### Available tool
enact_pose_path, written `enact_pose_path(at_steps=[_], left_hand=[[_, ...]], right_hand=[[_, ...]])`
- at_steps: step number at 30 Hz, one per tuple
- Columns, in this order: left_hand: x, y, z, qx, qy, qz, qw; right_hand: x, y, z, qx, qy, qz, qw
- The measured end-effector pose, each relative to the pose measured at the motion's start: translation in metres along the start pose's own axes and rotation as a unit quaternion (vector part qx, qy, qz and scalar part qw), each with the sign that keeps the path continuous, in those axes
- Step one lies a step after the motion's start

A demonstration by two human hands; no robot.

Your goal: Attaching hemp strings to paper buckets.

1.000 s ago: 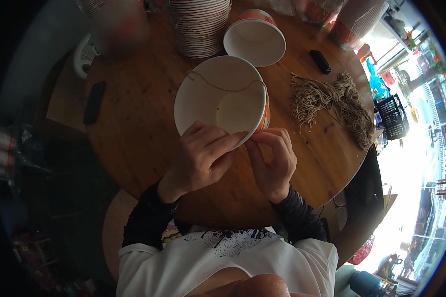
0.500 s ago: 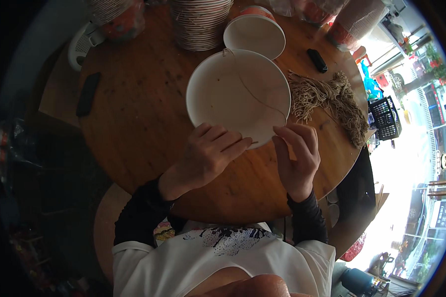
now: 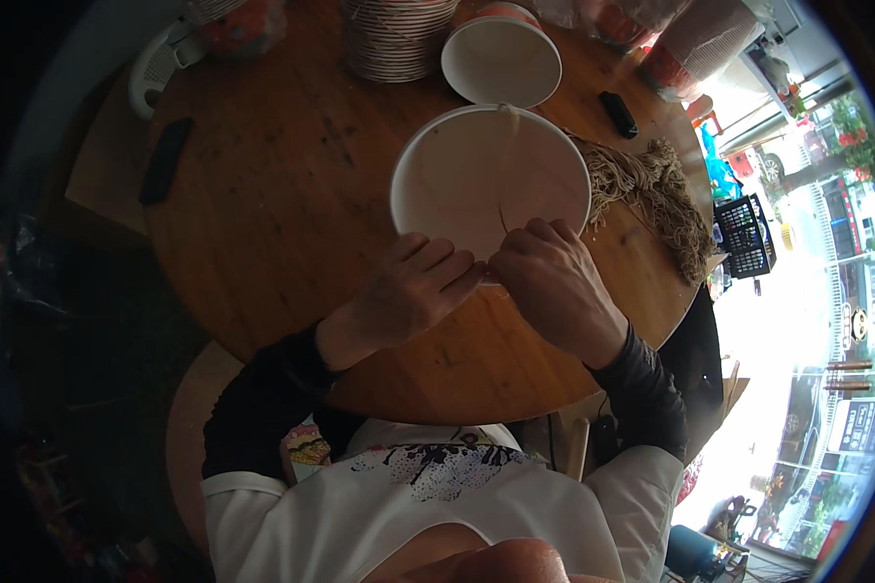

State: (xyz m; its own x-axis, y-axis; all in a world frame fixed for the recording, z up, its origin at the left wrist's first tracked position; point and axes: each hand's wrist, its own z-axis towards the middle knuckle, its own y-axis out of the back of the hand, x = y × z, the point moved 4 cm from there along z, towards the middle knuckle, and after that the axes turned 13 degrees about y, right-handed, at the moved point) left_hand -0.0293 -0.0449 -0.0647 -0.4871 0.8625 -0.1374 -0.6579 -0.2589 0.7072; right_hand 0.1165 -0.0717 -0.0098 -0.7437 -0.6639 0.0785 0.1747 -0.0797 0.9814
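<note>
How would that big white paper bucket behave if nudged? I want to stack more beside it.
The paper bucket looks thin-walled and empty, so probably light and easily slid on the wooden table. Both hands, left hand and right hand, grip its near rim; that rim would likely flex or dent if squeezed.

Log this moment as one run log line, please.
left hand: grips paper bowl near rim | right hand: pinches string at rim | bowl: tilted above round wooden table | twine bundle: right

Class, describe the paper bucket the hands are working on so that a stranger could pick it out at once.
On the round wooden table, find both hands: left hand, right hand. They grip the near rim of a large white paper bucket. Unlike the smaller cup behind, a thin string crosses its inside.
</note>
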Motion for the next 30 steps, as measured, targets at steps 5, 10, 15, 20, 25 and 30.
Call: enact_pose_path(at_steps=[5,10,15,20,25,30], left_hand=[[-0.002,-0.003,-0.001,-0.01,-0.005,-0.009,1.0],[-0.002,-0.003,-0.004,-0.015,-0.003,-0.01,1.0],[-0.005,-0.004,-0.009,0.003,-0.013,-0.013,1.0],[-0.011,-0.009,-0.015,-0.008,-0.024,0.003,1.0],[-0.014,-0.006,-0.012,-0.002,-0.052,0.014,0.999],[-0.015,-0.012,-0.019,0.029,-0.057,0.014,0.998]], right_hand=[[-0.007,-0.003,0.006,0.04,-0.031,0.045,0.998],[-0.012,0.008,0.005,-0.046,-0.037,0.005,0.998],[-0.012,0.005,0.005,-0.154,-0.042,0.099,0.982],[-0.018,-0.008,0.003,0.025,-0.07,0.075,0.994],[-0.023,-0.02,0.006,0.051,-0.101,0.123,0.986],[-0.03,-0.025,0.005,0.044,-0.07,0.177,0.981]])
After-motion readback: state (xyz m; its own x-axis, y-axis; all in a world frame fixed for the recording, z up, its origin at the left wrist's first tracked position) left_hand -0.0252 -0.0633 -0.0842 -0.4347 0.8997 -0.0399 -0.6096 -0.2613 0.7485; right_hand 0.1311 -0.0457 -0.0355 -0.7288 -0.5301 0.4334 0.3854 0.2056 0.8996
